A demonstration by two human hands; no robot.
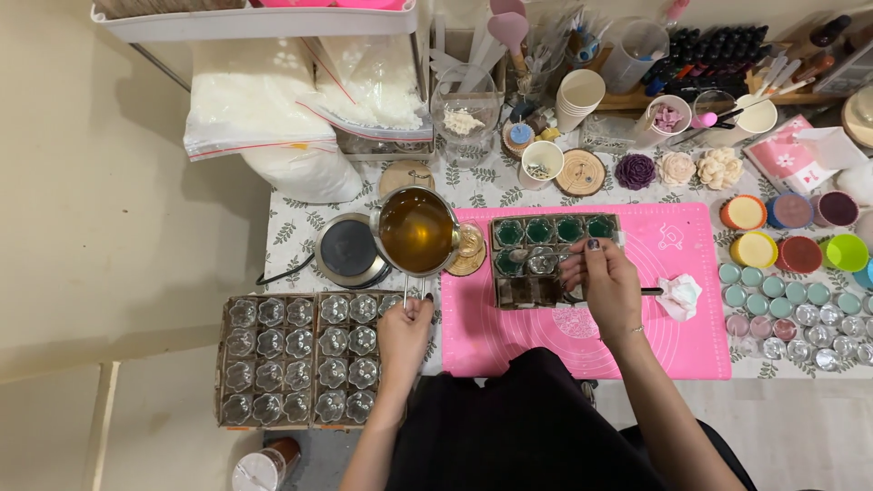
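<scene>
Two hands worked at the table: the left hand (405, 329) gripped the handle of a pot (417, 230) of amber liquid held beside the hot plate (349, 248), while the right hand (607, 280) closed on a thin tool over the mould tray (546, 260) on the pink mat (677, 318).

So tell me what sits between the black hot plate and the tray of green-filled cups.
In the head view, the metal pot of amber liquid, held by the left hand, sits between hot plate and tray.

Bare pink mat (691, 300) right of the mould tray (546, 259) gives room; cup rows (800, 309) and pot (416, 230) hem the sides.
</scene>
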